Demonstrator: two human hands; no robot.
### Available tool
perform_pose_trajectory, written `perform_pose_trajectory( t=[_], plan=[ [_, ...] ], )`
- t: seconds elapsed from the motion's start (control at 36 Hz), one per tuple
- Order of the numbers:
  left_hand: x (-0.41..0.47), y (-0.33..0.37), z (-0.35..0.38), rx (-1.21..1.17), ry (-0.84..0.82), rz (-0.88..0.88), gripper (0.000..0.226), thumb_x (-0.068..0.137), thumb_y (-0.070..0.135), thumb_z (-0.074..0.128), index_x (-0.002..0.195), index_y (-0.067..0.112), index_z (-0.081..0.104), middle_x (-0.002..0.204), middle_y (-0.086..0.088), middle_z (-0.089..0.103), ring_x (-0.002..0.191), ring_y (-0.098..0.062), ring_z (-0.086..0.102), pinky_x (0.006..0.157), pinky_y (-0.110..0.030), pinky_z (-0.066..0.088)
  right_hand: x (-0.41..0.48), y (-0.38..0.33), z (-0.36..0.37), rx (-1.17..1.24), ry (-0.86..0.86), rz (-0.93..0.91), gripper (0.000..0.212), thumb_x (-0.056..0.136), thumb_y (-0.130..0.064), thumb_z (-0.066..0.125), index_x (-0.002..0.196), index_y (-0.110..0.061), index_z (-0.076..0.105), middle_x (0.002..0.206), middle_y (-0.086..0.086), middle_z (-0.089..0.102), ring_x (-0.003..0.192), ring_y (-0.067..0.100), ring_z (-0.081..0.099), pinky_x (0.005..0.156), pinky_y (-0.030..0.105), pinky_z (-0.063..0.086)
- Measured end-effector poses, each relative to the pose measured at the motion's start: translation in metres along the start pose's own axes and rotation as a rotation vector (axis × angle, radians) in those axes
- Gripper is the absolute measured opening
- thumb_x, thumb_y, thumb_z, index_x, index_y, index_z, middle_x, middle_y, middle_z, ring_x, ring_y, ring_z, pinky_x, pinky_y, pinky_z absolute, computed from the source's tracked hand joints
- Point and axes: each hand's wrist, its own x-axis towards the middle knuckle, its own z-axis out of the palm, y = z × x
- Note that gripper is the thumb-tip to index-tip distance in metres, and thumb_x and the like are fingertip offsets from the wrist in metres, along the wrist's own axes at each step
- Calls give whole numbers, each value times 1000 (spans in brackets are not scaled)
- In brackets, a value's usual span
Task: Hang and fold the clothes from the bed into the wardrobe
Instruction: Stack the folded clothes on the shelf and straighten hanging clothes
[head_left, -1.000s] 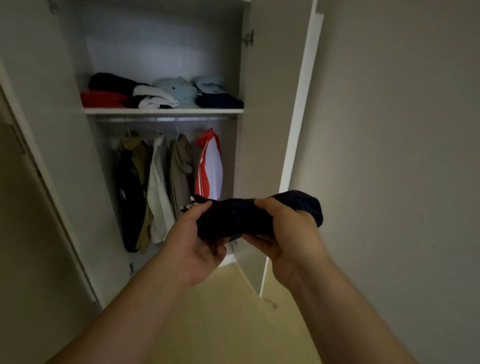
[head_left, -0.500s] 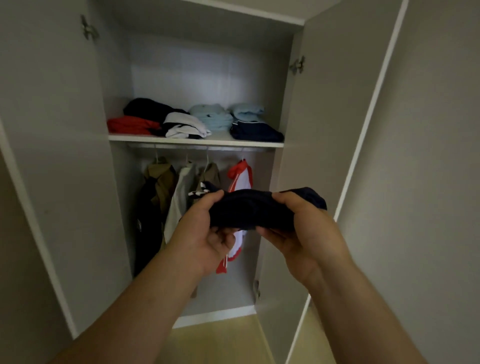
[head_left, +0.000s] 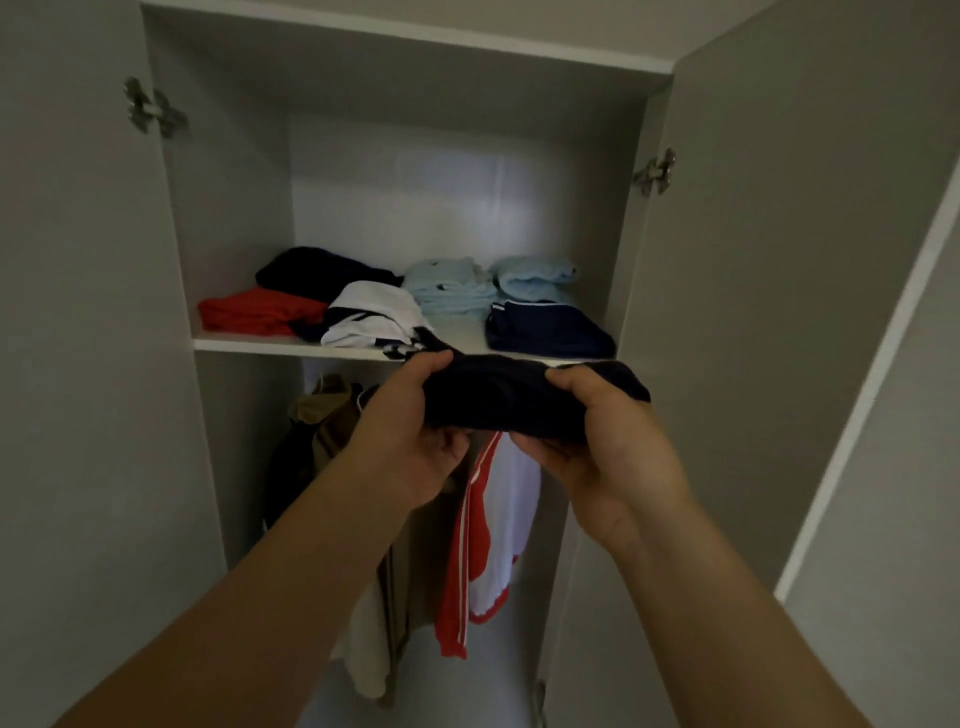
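Rising since the earlier frame, the folded navy garment is now sitting at frame centre, level with the shelf edge. Left hand and right hand are clamping its ends, keeping the fold intact for sliding into the gap between stacks.

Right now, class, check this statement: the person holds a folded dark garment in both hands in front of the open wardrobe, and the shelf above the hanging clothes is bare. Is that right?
Not quite. The head view shows the shelf is not bare: folded clothes lie on it. The rest holds: the left hand and right hand hold the folded dark garment before the open wardrobe, above the hanging clothes.
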Motion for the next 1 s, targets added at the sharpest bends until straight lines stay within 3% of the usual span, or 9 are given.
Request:
perform_pose_trajectory(
  t=[0.22, 0.36, 0.42, 0.53, 0.67, 0.75, 0.81, 0.86, 1.0],
  plan=[
    [138, 43, 30, 12, -121, 28, 35, 88, 35, 62, 117, 16, 67, 96, -1, 72, 73, -15, 66, 46, -21, 41, 120, -4, 32, -142, 66, -190, 51, 85, -18, 73, 130, -4, 53, 105, 15, 72, 81, 24, 75, 59, 33, 60],
    [235, 75, 51, -32, -227, -9, 26, 87, 31, 60, 103, 13, 70, 87, -4, 77, 64, -19, 72, 50, -22, 52, 207, -1, 52, -256, 139, -329, 65, 83, -23, 76, 137, -8, 43, 112, 8, 65, 96, 23, 69, 82, 43, 61],
    [274, 86, 62, -33, -253, -23, 31, 85, 30, 59, 108, 13, 71, 99, -6, 77, 75, -23, 74, 63, -28, 59, 241, 0, 60, -291, 170, -381, 64, 83, -23, 76, 137, -10, 42, 107, 3, 64, 92, 19, 69, 80, 42, 62],
    [344, 108, 87, -8, -293, -32, 40, 83, 30, 57, 115, 10, 71, 110, -12, 75, 99, -30, 69, 91, -39, 56, 306, -1, 73, -364, 222, -465, 55, 81, -23, 76, 127, -16, 47, 107, -2, 64, 95, 17, 67, 85, 44, 60],
    [428, 116, 112, 24, -347, -41, 40, 84, 32, 54, 114, 10, 70, 99, -12, 76, 87, -30, 70, 67, -35, 58, 371, 1, 73, -445, 241, -585, 40, 80, -30, 78, 112, -26, 54, 108, -7, 68, 96, 12, 68, 87, 45, 58],
    [473, 102, 119, 117, -346, -65, 34, 89, 32, 50, 103, 8, 70, 89, -13, 74, 76, -29, 68, 61, -31, 56, 402, 10, 62, -509, 228, -458, 35, 82, -41, 75, 107, -25, 57, 105, -1, 71, 88, 17, 71, 78, 40, 60],
    [501, 82, 113, 291, -257, -92, 28, 93, 28, 53, 102, 7, 68, 90, -13, 70, 75, -28, 65, 67, -31, 53, 415, 19, 47, -736, 213, -244, 39, 88, -54, 65, 95, -17, 64, 85, 3, 73, 64, 13, 71, 52, 26, 55],
    [521, 56, 98, 504, -139, -102, 28, 92, 21, 62, 112, 2, 68, 97, -14, 70, 80, -29, 66, 72, -35, 54, 425, 27, 27, -990, 168, -93, 57, 94, -61, 50, 79, -10, 71, 67, 3, 73, 51, 12, 67, 46, 23, 51],
    [540, 24, 77, 568, -20, 173, 39, 80, 17, 76, 115, 4, 66, 105, -13, 72, 84, -27, 71, 71, -36, 61, 449, 31, -1, -1433, 343, -416, 56, 97, -57, 45, 56, -19, 49, 55, -4, 55, 53, 13, 56, 50, 27, 42]
  ],
)
